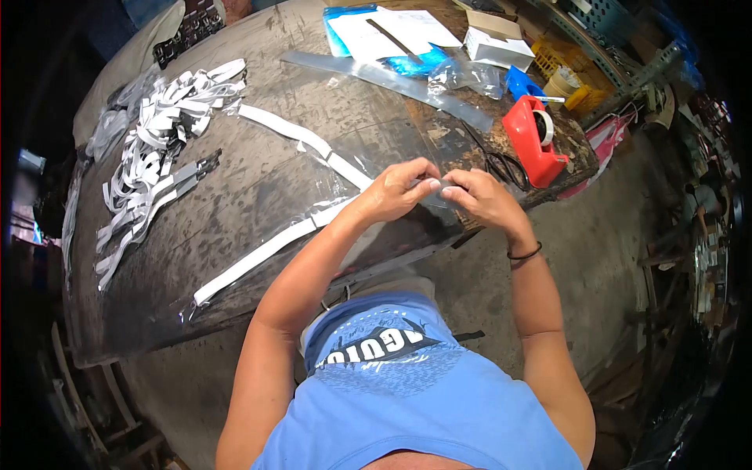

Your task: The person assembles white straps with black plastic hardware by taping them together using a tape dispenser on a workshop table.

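Observation:
Near the table's front right edge, my left hand (pixel 401 190) and my right hand (pixel 479 196) are close together, fingertips pinched on a thin clear plastic piece (pixel 433 200). A long white strip (pixel 290 131) in clear wrap runs from the upper left to under my left hand. Another wrapped white strip (pixel 262 252) slants down to the lower left, its upper end near my left wrist. Whether either strip joins the plastic between my fingers is hidden. A red tape dispenser (pixel 533 145) stands to the right, beyond my right hand, with black scissors (pixel 505 166) beside it.
A tangled pile of white strips (pixel 160 129) covers the left of the dark table (pixel 258 184). Toward the back lie a metal ruler (pixel 384 78), papers (pixel 399 31), blue plastic packets (pixel 419 63) and an open white box (pixel 499 43). Yellow crates (pixel 576 63) stand past the right edge.

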A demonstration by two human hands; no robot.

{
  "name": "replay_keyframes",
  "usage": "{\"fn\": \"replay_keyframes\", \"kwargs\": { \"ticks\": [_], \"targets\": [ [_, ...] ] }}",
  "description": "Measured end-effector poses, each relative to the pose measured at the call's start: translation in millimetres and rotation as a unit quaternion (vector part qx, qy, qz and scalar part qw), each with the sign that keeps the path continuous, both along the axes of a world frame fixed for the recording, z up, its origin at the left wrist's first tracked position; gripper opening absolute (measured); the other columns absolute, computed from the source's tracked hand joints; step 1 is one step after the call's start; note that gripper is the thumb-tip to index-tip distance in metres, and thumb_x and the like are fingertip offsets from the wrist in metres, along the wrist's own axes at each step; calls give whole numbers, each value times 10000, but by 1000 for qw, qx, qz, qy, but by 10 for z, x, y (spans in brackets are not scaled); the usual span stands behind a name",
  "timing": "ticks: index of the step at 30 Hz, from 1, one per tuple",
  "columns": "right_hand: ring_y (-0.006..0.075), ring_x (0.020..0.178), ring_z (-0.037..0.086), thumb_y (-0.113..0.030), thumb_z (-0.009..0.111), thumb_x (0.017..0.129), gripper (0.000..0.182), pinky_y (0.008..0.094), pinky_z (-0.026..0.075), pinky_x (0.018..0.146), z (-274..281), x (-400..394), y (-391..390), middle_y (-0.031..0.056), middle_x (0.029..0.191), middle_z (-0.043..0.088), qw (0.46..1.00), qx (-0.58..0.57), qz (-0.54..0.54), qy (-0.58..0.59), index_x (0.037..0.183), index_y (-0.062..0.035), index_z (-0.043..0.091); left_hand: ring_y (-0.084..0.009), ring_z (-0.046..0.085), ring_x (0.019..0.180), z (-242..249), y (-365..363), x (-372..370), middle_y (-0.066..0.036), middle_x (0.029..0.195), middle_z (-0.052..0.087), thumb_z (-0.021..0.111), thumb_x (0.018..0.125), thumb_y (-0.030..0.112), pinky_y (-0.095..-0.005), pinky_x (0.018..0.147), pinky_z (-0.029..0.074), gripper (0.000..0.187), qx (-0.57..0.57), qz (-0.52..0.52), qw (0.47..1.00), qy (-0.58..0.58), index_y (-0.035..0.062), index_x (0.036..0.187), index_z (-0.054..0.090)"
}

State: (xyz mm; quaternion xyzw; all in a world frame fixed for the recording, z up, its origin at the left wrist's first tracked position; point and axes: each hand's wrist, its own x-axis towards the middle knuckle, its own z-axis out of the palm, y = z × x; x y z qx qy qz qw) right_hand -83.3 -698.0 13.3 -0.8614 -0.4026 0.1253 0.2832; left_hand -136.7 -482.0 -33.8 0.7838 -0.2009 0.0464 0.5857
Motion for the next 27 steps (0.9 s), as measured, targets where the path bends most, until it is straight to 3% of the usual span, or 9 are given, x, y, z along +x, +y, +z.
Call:
{"fn": "replay_keyframes", "kwargs": {
  "ticks": [1, 3, 4, 5, 7, 12, 18, 25, 27],
  "targets": [
    [347, 934, 641, -286, 611, 917, 302, 411, 476, 827, -31, 35, -6, 176, 941, 670, 1000, -2, 5, 4, 1064, -26, 658, -186, 600, 841, -30, 48, 3, -95, 890, 627, 631, 958, 243, -333, 770, 487, 252, -2, 5, 1000, 4, 31, 1093, 611],
    [357, 817, 649, -311, 600, 906, 339, 421, 484, 748, -108, 107, -65, 206, 866, 661, 993, -16, -68, 94, 1038, -4, 654, -288, 619, 889, -92, 197, 23, -124, 953, 655, 690, 890, 248, -384, 783, 484, 254, 103, 124, 972, -168, 55, 1044, 630],
    [340, 819, 646, -335, 601, 894, 368, 408, 480, 724, -186, 187, -132, 203, 866, 659, 994, -13, -62, 88, 1011, 9, 662, -310, 591, 1022, -129, 300, -8, -97, 1038, 653, 714, 857, 268, -430, 871, 456, 291, 165, 136, 967, -139, 88, 1078, 655],
    [340, 819, 646, -335, 601, 894, 368, 408, 480, 724, -243, 261, -195, 203, 866, 659, 994, -14, -63, 91, 1011, 9, 662, -310, 591, 1022, -166, 364, -32, -97, 1038, 653, 714, 857, 268, -430, 871, 456, 291, 164, 135, 968, -136, 88, 1078, 655],
    [301, 788, 640, -351, 606, 884, 394, 389, 476, 709, -276, 335, -249, 183, 836, 657, 991, -46, -30, 118, 1004, 21, 658, -320, 547, 1141, -254, 429, -61, -101, 1152, 633, 720, 861, 272, -449, 967, 422, 368, 295, 124, 938, -132, 91, 1174, 649],
    [241, 778, 627, -352, 620, 861, 403, 373, 472, 703, -375, 458, -247, 141, 818, 659, 983, -92, -30, 158, 1007, 21, 664, -265, 546, 1132, -396, 328, -68, -67, 1078, 630, 736, 807, 238, -419, 1006, 369, 287, 358, 95, 919, -138, 131, 1072, 710],
    [254, 800, 638, -338, 629, 837, 403, 370, 481, 745, -427, 430, -41, 167, 852, 672, 983, -62, -21, 172, 987, 34, 671, -246, 564, 1018, -530, 259, -50, -44, 953, 614, 729, 801, 207, -408, 962, 376, 183, 340, 129, 913, -187, 126, 964, 715],
    [267, 824, 652, -297, 632, 811, 371, 369, 487, 758, -383, 337, 291, 193, 839, 687, 981, -76, -27, 175, 955, 41, 685, -265, 562, 991, -547, 398, -89, -54, 949, 602, 752, 787, 231, -430, 916, 394, 254, 291, 160, 918, -218, 132, 1007, 674],
    [266, 826, 654, -298, 631, 812, 367, 370, 488, 753, -339, 323, 285, 192, 848, 690, 980, -82, -40, 175, 948, 37, 687, -287, 556, 990, -475, 563, -228, -70, 954, 594, 770, 776, 272, -438, 873, 402, 316, 276, 272, 905, -176, 126, 1032, 656]
  ]
}}
